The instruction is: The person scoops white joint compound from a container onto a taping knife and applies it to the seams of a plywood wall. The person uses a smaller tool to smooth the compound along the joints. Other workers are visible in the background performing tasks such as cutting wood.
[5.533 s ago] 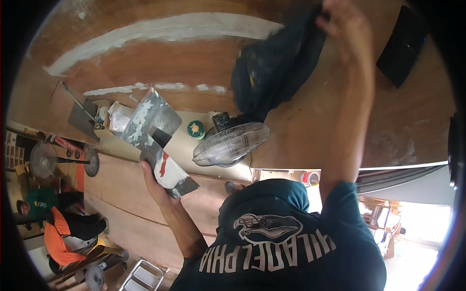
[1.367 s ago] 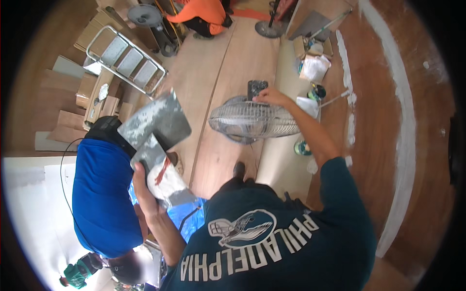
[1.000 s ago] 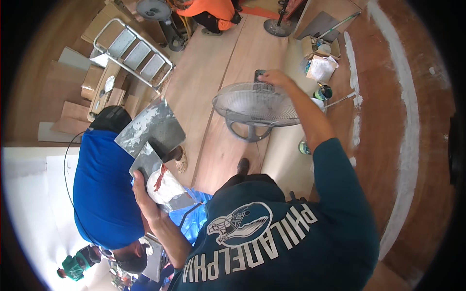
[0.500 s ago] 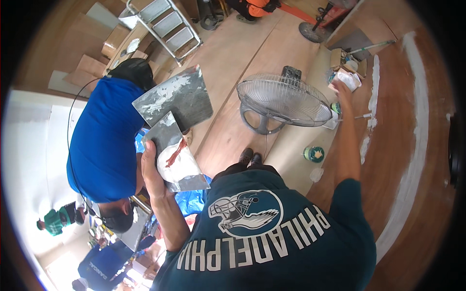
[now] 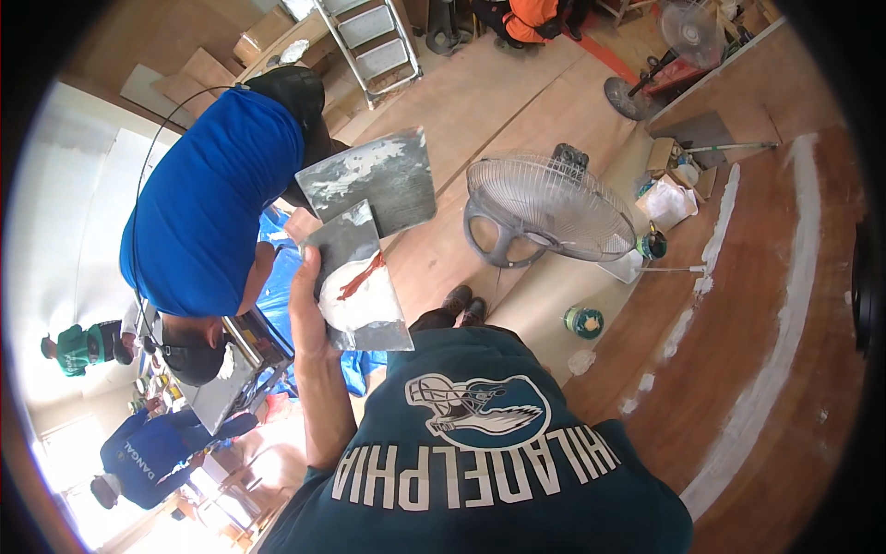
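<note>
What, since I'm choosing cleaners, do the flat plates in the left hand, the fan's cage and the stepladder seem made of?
Plates: probably metal, dull grey, thin and flat, smeared white. Cage: likely metal, from its thin greyish wires; finish unclear. Stepladder: perhaps aluminium, given its silvery rails.

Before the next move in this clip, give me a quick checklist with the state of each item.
1. Left hand holding the lower grey plate: ok, gripping its left edge.
2. White paste loaded on that plate: ok, a patch with a red streak across it.
3. Upper grey plate clean: not ok, white smears show.
4. Right hand visible: not ok, out of view.
5. Fan blades stopped: cannot tell.
6. Co-worker in blue clear of both plates: cannot tell, depth is unclear.
</note>
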`<state>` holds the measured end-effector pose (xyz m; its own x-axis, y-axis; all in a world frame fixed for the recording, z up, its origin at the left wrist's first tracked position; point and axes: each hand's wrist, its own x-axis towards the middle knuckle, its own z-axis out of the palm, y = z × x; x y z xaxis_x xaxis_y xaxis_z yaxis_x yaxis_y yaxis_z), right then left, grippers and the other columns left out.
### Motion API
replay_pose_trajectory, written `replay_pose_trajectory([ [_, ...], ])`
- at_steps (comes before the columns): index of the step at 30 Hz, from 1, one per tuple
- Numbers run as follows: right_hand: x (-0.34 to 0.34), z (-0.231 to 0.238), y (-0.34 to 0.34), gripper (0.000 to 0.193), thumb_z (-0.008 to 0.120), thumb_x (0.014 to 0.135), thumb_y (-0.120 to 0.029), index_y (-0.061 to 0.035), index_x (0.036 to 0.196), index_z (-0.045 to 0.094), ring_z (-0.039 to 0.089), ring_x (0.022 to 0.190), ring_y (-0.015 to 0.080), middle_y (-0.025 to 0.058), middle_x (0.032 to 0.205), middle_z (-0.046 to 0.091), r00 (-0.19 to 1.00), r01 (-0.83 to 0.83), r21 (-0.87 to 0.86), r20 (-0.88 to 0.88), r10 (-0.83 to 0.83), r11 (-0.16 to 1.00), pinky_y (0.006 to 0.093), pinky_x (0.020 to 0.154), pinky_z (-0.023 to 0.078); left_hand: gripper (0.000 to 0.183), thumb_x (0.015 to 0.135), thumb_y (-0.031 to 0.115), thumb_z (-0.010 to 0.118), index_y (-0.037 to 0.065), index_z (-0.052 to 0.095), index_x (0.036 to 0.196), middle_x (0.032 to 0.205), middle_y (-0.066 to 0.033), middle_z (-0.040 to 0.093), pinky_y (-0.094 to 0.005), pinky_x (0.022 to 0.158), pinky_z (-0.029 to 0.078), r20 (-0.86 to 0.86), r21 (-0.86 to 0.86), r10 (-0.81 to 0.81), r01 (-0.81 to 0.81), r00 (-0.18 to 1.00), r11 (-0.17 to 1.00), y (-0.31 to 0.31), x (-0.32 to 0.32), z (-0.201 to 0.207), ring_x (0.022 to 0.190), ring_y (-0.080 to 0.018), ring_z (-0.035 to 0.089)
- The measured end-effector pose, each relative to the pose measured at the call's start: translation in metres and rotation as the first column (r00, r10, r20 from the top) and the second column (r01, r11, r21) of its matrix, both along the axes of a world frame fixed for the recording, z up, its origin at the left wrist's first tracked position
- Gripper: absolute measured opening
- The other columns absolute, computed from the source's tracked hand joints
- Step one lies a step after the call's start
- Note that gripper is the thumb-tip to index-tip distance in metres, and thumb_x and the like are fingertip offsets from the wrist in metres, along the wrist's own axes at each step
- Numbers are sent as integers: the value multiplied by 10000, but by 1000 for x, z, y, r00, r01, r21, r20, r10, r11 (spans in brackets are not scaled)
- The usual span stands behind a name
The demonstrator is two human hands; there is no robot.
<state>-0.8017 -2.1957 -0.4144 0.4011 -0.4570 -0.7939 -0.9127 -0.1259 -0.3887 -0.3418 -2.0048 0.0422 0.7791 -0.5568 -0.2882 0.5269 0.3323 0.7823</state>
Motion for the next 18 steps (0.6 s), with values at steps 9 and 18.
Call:
replay_pose_trajectory([
  [9, 101, 55, -46, 149, 587, 960, -192, -111, 1045, 679, 623, 782, 83, -4, 966, 712, 513, 749, 282, 326, -794, 599, 211, 623, 463, 465, 1020, 356, 503, -56, 553, 1229, 1069, -192, 690, -330, 777, 598, -9, 67, -37, 37, 999, 997, -3, 8, 1, 882, -232, 719],
  [18, 96, 28, -21, 153, 628, 941, -215, -89, 1013, 679, 642, 757, 109, 28, 928, 716, 583, 713, 292, 258, -771, 637, 227, 599, 471, 458, 1005, 369, 533, -30, 574, 1225, 1079, -152, 691, -322, 771, 593, 8, 127, 76, -77, 997, 989, 2, 3, 0, 882, -214, 713],
])
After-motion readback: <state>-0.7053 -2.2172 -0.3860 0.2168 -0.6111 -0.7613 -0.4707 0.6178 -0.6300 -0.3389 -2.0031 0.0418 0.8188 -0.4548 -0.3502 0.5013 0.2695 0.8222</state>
